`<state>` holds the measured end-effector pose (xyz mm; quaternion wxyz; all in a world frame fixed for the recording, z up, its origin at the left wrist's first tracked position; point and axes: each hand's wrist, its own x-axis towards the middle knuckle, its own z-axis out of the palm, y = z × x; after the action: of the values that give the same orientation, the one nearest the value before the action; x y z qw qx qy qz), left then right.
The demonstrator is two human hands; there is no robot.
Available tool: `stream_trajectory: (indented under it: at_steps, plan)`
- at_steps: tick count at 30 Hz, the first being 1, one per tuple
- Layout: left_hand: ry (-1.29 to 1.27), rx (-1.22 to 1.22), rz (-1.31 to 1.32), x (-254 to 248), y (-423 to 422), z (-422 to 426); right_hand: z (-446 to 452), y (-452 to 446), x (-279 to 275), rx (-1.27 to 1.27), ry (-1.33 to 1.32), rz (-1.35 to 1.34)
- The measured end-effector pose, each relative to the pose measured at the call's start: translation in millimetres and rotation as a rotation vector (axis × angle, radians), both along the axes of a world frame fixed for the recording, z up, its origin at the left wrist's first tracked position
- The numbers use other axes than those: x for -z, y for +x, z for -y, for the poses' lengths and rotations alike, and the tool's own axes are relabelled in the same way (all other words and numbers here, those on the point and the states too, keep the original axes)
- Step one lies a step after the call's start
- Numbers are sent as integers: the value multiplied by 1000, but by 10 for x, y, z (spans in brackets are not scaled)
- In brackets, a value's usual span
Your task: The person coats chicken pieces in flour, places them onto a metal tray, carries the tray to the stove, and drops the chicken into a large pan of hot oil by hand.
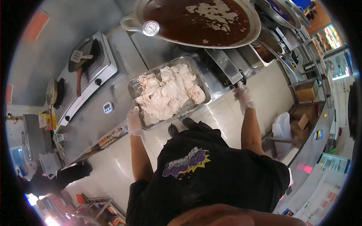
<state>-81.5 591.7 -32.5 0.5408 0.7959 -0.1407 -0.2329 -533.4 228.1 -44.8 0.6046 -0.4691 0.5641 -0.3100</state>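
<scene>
On the steel counter point(96, 130), pale, lumpy, powder-coated pieces point(169, 92) fill a tray point(202, 80), right of my left hand point(134, 121) at its left corner; my right hand point(244, 98) meets a metal box point(223, 64). I cannot tell whether either grips.

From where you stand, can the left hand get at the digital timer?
Likely yes: only bare steel counter shows between the left hand by the metal tray and the digital timer.

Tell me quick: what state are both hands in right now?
Left hand: at the metal tray; whether it grips cannot be told.
Right hand: at the end of the control box; grip cannot be told.
</scene>
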Motion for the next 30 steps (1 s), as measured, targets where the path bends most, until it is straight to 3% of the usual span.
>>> stream_trajectory:
  at_steps: [2, 3, 5, 6, 8, 10, 11, 13, 16, 17, 19, 20, 23, 26, 28, 30]
  plan:
    - [183, 7, 257, -164, -50, -20, 1, -7, -260, 38, 33, -191]
    - [273, 0, 302, -266, -92, -56, -48, 53, -456, 16, -85, -219]
    - [256, 48, 366, -996, -466, 28, -171, 190, -869, -20, -324, -267]
    - [245, 80, 398, -1208, -563, 65, -190, 350, -956, -152, -443, -282]
    - [358, 325, 917, -743, -436, 141, -487, 948, -1256, -371, -590, -282]
    - [315, 568, 1030, -919, -592, 479, -959, 1563, -1731, -696, -638, -383]
    - [444, 590, 1011, -914, -670, 636, -1195, 1870, -1968, -855, -668, -413]
    - [700, 616, 967, -892, -795, 906, -1299, 2444, -1511, -1010, -1128, -622]
    - [717, 455, 831, -938, -875, 1003, -1480, 2825, -1030, -1046, -1426, -641]
    - [758, 509, 635, -1025, -822, 1042, -1426, 2877, -1026, -1122, -1340, -695]
    - [385, 470, 893, -825, -679, 888, -1266, 2981, -1218, -1280, -1158, -805]
    - [194, 445, 1016, -713, -574, 799, -1178, 2981, -1168, -1201, -1103, -760]
    - [167, 412, 646, -793, -403, 688, -1060, 2949, -1092, -953, -904, -591]
    - [18, 344, 404, -1034, -478, 720, -1207, 3102, -1260, -1065, -1114, -397]
    - [-133, 323, 262, -1050, -508, 752, -1401, 3016, -1531, -1282, -1149, -646]
    - [-273, 317, 73, -977, -419, 835, -1482, 3117, -1784, -1621, -941, -928]
